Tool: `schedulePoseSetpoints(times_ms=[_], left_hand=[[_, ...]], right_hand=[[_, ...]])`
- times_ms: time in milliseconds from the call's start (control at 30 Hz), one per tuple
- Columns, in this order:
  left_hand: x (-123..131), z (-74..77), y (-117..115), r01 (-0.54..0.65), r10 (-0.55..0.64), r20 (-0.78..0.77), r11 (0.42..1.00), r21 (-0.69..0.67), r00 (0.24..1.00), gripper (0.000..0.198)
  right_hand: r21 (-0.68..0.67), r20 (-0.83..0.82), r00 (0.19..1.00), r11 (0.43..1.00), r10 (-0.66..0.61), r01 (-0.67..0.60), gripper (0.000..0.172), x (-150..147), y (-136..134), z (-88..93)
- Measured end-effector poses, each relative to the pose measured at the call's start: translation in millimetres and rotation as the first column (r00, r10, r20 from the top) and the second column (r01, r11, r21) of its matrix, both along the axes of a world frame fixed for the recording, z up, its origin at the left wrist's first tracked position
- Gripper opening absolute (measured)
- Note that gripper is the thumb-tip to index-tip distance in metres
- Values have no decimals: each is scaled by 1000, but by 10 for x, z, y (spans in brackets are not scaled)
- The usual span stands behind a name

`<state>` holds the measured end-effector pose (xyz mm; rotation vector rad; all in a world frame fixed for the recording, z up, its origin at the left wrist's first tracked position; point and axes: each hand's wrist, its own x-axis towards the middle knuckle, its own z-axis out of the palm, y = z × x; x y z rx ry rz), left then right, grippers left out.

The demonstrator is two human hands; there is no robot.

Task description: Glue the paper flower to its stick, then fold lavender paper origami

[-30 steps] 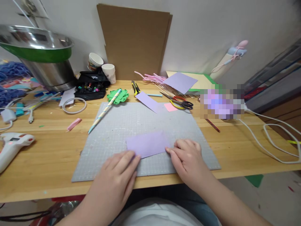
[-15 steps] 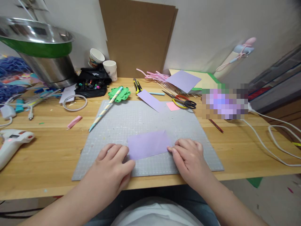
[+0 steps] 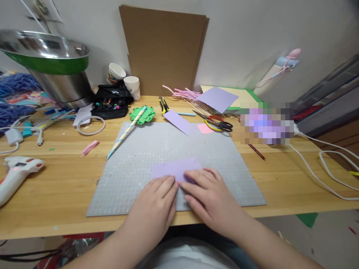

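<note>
A small lilac paper rectangle lies near the front of a grey cutting mat. My left hand rests flat on the paper's near edge, fingers stretched forward. Beside it my right hand lies flat too, fingers pointing left over the paper's near right part. The two hands almost touch at the middle of the paper. Both cover its lower half.
A glue gun lies at the left edge. Scissors, a utility knife, a lilac strip, a paper-wrapped stick with a green paper flower sit behind the mat. White cables trail at right. Cardboard leans on the wall.
Both hands have slid inward from the paper's outer ends to its middle and now cover its lower half. The visible lilac piece looks narrower than before.
</note>
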<state>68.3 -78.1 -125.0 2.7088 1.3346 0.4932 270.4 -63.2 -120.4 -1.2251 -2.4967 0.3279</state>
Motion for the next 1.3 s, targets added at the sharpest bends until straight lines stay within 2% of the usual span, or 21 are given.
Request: schedulePoseSetpoints(times_ms=[133, 200, 300, 433, 533, 600, 633, 667, 700, 733, 767, 800, 833, 900, 967, 1033, 1100, 1133, 1200, 1300], left_hand=[[41, -30, 27, -20, 19, 26, 999, 39, 999, 27], [8, 4, 49, -20, 20, 42, 1000, 0, 999, 23], [-76, 57, 97, -64, 64, 9, 995, -82, 998, 19], [-207, 72, 192, -140, 132, -98, 987, -82, 986, 38], [-291, 72, 283, -20, 17, -170, 1000, -19, 985, 31], [-333, 98, 335, 110, -95, -223, 992, 58, 970, 28], [-344, 125, 349, 162, -134, -250, 982, 96, 959, 29], [-344, 159, 349, 192, -151, -267, 972, 136, 952, 31], [-328, 199, 334, 200, -149, -273, 965, 171, 951, 31], [-293, 241, 301, 194, -139, -263, 961, 197, 955, 31], [-241, 282, 252, 187, -134, -228, 955, 230, 965, 28], [-171, 319, 190, 186, -142, -175, 945, 270, 974, 26], [-90, 349, 123, 208, -174, -146, 941, 267, 974, 25], [86, 388, -3, 306, -290, -101, 923, 232, 952, 23], [236, 419, -65, 343, -351, 45, 930, 128, 935, 23], [327, 466, -25, 294, -258, 304, 953, -80, 917, 18], [351, 537, 112, 216, -35, 488, 923, -319, 872, 11], [344, 577, 205, 168, 64, 534, 912, -375, 843, 9], [305, 647, 398, 51, 186, 574, 927, -371, 798, 4], [236, 677, 627, -5, 292, 622, 907, -421, 726, 6]], right_hand=[[8, -2, 982, 982, -190, 190, 29, -7, -133, -39], [33, 3, 963, 962, -271, 271, 29, 79, -145, -72], [69, 25, 943, 942, -331, 329, 28, 260, -112, -104], [78, 49, 929, 929, -366, 362, 31, 436, -69, -99], [2, 4, 932, 932, -362, 362, 31, 461, -84, -89], [-143, -166, 903, 916, -396, 375, 29, 425, -127, -89], [-268, -295, 847, 889, -443, 372, 29, 391, -157, -87], [-422, -429, 745, 842, -511, 335, 30, 348, -189, -82], [-583, -537, 601, 775, -592, 242, 32, 296, -220, -72], [-725, -586, 448, 684, -676, 84, 35, 238, -244, -56], [-794, -598, 312, 599, -738, -105, 38, 178, -259, -36], [-806, -584, 221, 523, -781, -279, 40, 119, -260, -13], [-785, -566, 157, 472, -809, -401, 41, 65, -246, 13], [-750, -533, 57, 439, -844, -495, 41, -20, -175, 65], [-731, -534, 5, 459, -845, -505, 45, -69, -66, 121], [-695, -592, 35, 488, -806, -528, 46, -92, 54, 191], [-667, -645, 136, 467, -752, -580, 47, -108, 171, 282], [-667, -656, 196, 438, -729, -603, 52, -118, 229, 332], [-680, -655, 293, 375, -696, -630, 66, -147, 348, 426], [-678, -657, 336, 333, -675, -655, 74, -206, 544, 503]])
